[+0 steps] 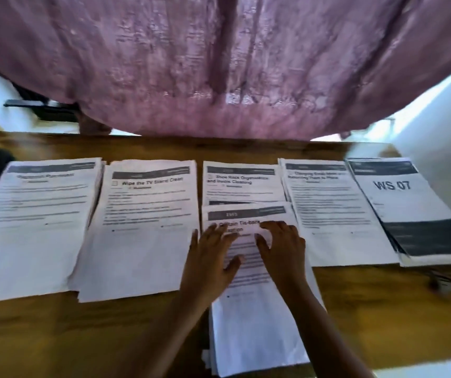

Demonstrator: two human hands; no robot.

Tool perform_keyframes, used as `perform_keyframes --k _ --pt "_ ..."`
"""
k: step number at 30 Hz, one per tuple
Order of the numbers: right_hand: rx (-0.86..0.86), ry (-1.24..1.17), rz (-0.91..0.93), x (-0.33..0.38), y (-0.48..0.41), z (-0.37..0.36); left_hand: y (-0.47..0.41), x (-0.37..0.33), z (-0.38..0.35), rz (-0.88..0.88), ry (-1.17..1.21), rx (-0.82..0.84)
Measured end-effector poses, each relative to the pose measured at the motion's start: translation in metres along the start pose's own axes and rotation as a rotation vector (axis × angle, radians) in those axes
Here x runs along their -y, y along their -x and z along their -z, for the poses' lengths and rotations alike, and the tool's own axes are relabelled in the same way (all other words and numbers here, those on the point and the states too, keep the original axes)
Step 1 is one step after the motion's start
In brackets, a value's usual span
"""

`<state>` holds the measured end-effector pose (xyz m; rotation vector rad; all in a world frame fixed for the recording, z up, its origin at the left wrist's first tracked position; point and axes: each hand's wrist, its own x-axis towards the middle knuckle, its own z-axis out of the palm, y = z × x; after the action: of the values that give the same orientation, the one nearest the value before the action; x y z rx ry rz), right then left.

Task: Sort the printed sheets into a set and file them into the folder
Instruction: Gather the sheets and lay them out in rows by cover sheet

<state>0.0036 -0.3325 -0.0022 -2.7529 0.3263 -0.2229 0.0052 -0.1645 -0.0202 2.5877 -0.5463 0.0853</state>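
With your left hand [210, 257] and right hand [281, 249] both spread flat on the loose stack [257, 323] (it overlaps the near edge of the middle pile [242, 184]), square its edges on the desk [82, 336] before lifting it.

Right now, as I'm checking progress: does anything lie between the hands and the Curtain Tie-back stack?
Nothing visible does: the left hand and the right hand both touch the top sheet of the Curtain Tie-back stack directly.
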Motion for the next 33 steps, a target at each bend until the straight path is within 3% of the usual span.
perform_keyframes --k 7,14,19,24,28,33 --pt "0.06 0.012 -0.012 -0.044 -0.002 0.003 -0.001 -0.014 -0.028 0.033 -0.072 0.003" --pt "0.323 0.058 0.154 -0.056 -0.016 0.008 0.003 -0.006 -0.035 -0.021 -0.101 -0.03" --pt "0.276 -0.024 0.168 -0.052 -0.017 0.019 0.002 -0.004 -0.039 -0.033 -0.128 -0.042" --pt "0.145 -0.294 -0.189 -0.043 0.0 0.034 0.003 -0.005 -0.036 -0.028 -0.063 -0.041" --pt "0.14 -0.499 -0.195 -0.053 0.0 0.047 0.002 -0.005 -0.026 0.043 0.272 -0.068" --pt "-0.07 -0.713 -0.056 -0.031 -0.027 0.093 -0.006 -0.014 0.016 0.264 0.816 -0.233"
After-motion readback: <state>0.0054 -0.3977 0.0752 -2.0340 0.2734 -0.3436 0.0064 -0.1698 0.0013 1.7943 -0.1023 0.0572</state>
